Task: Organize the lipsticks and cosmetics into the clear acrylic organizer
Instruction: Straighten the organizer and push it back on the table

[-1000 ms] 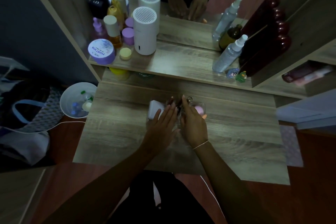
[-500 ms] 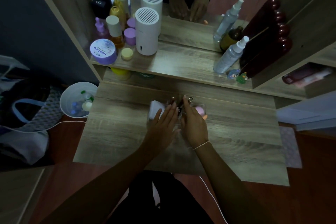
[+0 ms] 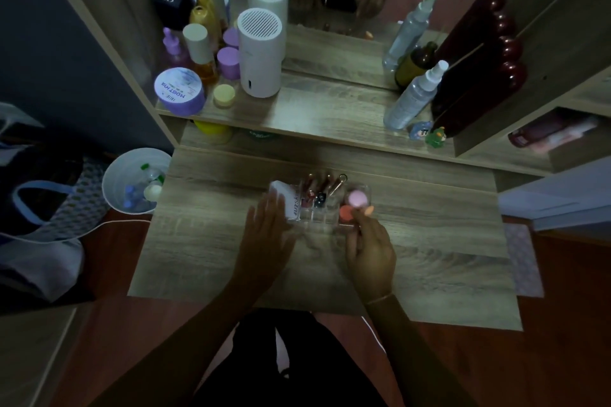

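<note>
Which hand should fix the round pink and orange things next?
Probably the right hand. Its fingertips are already at the orange puff, just below the pink puff, at the right end of the clear organizer. The left hand lies open by the white box at the other end.

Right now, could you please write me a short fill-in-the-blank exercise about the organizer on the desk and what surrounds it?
1. The clear acrylic organizer sits on the wooden desk, between the person's two ____.
2. In its right-hand compartment lies a round pink puff, and right beside that an ____ one.
3. On the shelf, the lid of the purple jar reads MOIST ____.
4. The white bin stands off the desk's ____ edge.

Missing words: hands; orange; HYA; left
</note>
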